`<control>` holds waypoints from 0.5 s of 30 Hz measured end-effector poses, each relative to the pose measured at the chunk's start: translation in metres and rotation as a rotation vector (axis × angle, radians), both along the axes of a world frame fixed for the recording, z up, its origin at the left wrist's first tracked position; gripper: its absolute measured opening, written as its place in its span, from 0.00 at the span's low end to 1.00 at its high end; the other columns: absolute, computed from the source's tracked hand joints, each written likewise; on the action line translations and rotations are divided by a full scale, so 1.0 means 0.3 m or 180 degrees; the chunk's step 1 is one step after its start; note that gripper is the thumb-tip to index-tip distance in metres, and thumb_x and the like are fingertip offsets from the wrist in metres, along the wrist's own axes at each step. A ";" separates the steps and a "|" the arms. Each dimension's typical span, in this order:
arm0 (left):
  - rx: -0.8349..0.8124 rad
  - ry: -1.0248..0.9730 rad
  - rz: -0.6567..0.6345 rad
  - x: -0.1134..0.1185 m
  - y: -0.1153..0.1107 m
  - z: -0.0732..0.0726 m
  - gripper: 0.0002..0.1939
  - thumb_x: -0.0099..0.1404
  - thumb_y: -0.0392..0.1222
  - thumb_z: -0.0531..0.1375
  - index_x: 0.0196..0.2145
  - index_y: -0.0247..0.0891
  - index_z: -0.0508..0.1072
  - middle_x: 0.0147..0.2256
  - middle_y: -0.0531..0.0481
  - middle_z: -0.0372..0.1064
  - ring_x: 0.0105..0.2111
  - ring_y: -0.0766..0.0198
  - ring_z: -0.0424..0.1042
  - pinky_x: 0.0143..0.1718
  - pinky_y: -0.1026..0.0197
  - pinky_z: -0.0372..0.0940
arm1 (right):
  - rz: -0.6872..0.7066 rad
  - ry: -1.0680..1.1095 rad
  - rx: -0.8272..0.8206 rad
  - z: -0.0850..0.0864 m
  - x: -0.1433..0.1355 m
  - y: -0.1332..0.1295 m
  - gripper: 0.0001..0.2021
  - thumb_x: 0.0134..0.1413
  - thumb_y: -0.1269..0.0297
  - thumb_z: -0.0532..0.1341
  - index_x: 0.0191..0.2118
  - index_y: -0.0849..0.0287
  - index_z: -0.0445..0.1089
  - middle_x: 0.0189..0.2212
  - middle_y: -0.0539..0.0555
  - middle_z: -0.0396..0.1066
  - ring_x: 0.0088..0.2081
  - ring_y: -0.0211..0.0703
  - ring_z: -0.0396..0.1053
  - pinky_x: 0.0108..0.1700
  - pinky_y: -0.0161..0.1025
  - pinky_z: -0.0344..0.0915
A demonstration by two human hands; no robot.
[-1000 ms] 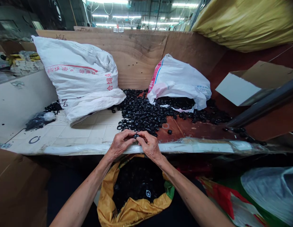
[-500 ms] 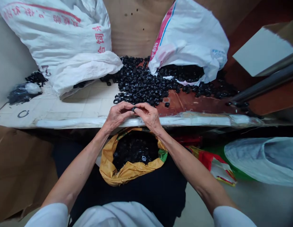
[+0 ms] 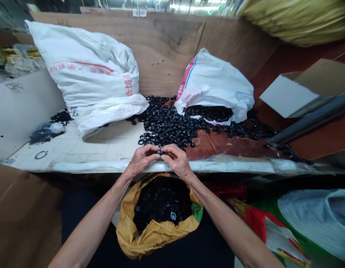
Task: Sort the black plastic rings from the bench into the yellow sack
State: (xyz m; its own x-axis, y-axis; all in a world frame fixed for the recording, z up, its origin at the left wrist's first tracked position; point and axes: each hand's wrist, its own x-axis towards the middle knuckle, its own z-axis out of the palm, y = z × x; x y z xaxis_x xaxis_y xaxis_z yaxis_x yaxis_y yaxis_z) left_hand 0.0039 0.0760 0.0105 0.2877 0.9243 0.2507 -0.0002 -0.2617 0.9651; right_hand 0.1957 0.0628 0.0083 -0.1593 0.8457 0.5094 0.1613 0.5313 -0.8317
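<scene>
My left hand [image 3: 143,158] and my right hand [image 3: 176,159] meet above the front edge of the worktable [image 3: 86,166]. Both pinch one small black part [image 3: 160,152] between their fingertips; its details are too small to tell. Just behind the fingers lies a heap of small black ring-like parts [image 3: 167,124]. Beneath my wrists an open yellow sack [image 3: 152,238] holds many black parts, with one pale round mark among them.
Two white woven sacks, one at left [image 3: 97,74] and one at right [image 3: 217,82], lean at the back, the right spilling black parts. A dark bar [image 3: 312,119] and a cardboard box [image 3: 289,95] stand at right. A wooden board [image 3: 161,48] rises behind.
The view has tilted up, so things sit lower in the picture and more shows behind the board. The black part stays between both hands, now showing more between the fingertips.
</scene>
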 end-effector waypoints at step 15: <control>0.0466 0.0142 -0.0052 -0.007 -0.013 0.015 0.10 0.64 0.43 0.66 0.41 0.36 0.77 0.41 0.46 0.73 0.41 0.61 0.73 0.47 0.59 0.68 | -0.0331 -0.0227 -0.0171 -0.014 -0.036 -0.001 0.08 0.60 0.60 0.62 0.41 0.58 0.73 0.31 0.51 0.74 0.30 0.39 0.70 0.34 0.34 0.67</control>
State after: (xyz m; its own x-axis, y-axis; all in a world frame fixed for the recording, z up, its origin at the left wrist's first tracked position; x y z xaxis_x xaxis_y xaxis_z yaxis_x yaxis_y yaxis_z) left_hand 0.0017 0.0720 0.0150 0.3164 0.8738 0.3692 0.0364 -0.4001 0.9157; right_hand 0.1848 0.0626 0.0042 -0.1036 0.8853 0.4533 0.2729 0.4636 -0.8430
